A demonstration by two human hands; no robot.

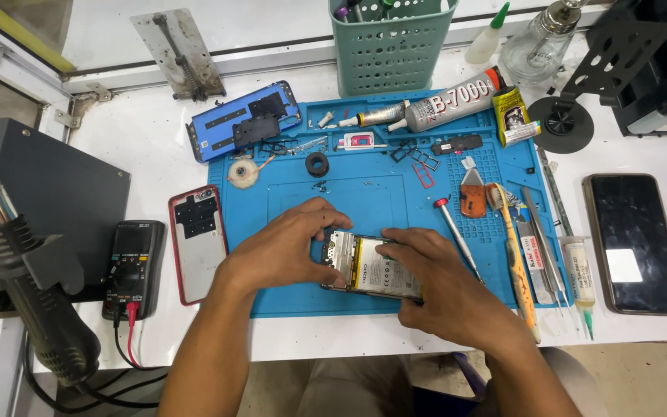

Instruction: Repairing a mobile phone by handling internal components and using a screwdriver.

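Observation:
An opened phone point(370, 266) with its back off lies on the blue work mat point(364, 193), its battery and circuit board showing. My left hand point(287, 247) grips its left end, fingers curled over the top edge. My right hand point(441, 286) covers its right end, with the fingertips pressing on the battery near the middle. Both hands touch the phone.
A red-handled screwdriver point(457, 235), tweezers point(542, 232), a toothbrush point(515, 255) and glue tubes point(449, 100) lie on the mat. A red phone back cover point(197, 243) and a multimeter point(133, 266) sit to the left. A dark phone point(633, 243) lies right, a hot-air gun point(25, 293) far left, a green basket point(390, 46) behind.

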